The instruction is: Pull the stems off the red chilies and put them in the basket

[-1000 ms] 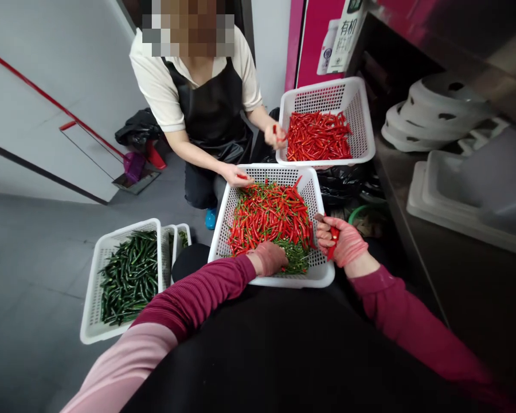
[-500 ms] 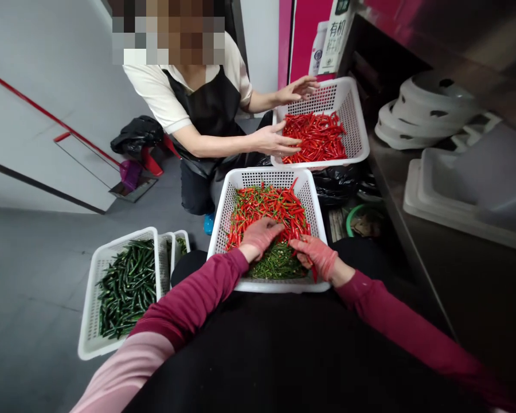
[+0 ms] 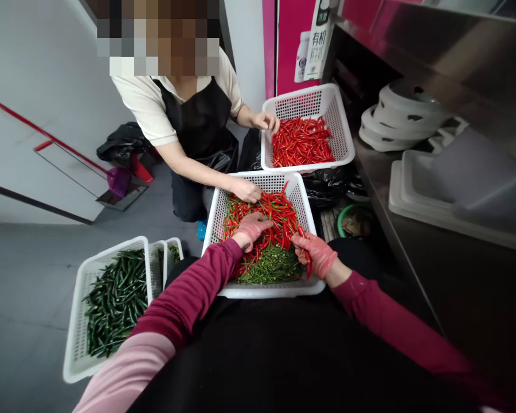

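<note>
A white perforated basket (image 3: 264, 291) in front of me holds red chili peppers (image 3: 279, 215) with green stems, and a heap of loose green stems (image 3: 275, 265) on its near side. My left hand (image 3: 254, 226), in a thin pink glove, rests on the red peppers, its fingers stretched toward the middle and its thumb apart. Near the basket's right wall, my right hand (image 3: 316, 253), gloved alike, is closed around a few red chili peppers (image 3: 308, 264) that stick out above and below the fingers. The tips of my left fingers are partly lost among the peppers.
A co-worker's hand (image 3: 245, 189) reaches into the basket's far side; the other hand (image 3: 266, 121) is at a second white basket (image 3: 344, 143) of stemless red peppers. Green peppers (image 3: 118, 301) fill a basket at left. A metal counter (image 3: 378, 212) with stacked plastic lids runs along the right.
The co-worker's hand has come from the far basket into mine, and the other has dropped to the far basket's rim. My left hand has shifted away from the stems onto the peppers.
</note>
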